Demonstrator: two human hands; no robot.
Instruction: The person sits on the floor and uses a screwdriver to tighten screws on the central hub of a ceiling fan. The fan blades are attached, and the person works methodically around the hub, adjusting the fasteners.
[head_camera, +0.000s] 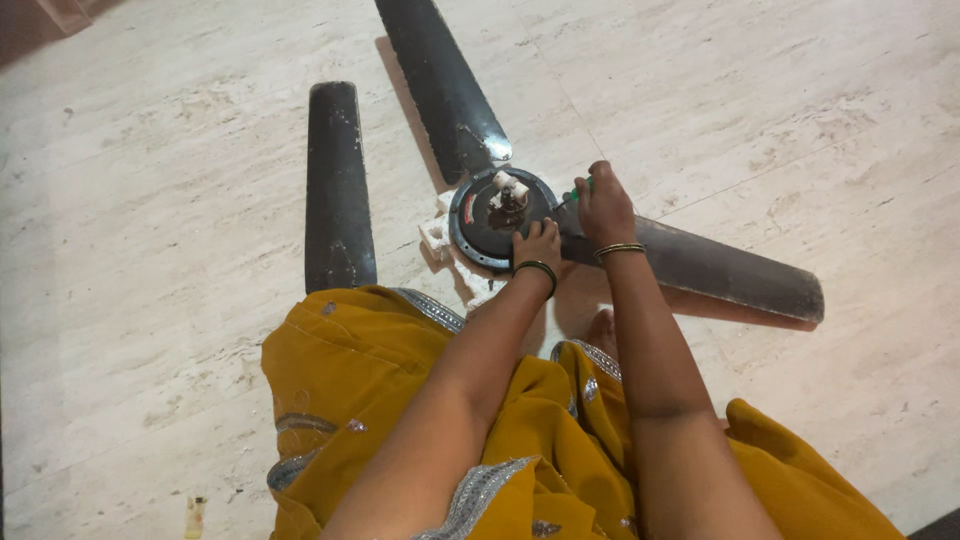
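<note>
A dark ceiling fan lies on the pale floor, its round motor housing (478, 222) resting on white foam pieces (437, 236). One black blade (440, 85) points away from me and another blade (720, 268) runs to the right. A third blade (336, 190) lies loose on the floor to the left. My left hand (538, 245) rests on the near rim of the housing. My right hand (603, 205) grips a green-handled screwdriver (578, 192) whose tip points at the housing's right edge.
My lap, draped in mustard yellow cloth (330, 370) with silver trim, fills the lower view. A bare foot (602, 330) shows between the folds. A small yellowish object (195, 515) lies at the bottom left on the marble floor (150, 250).
</note>
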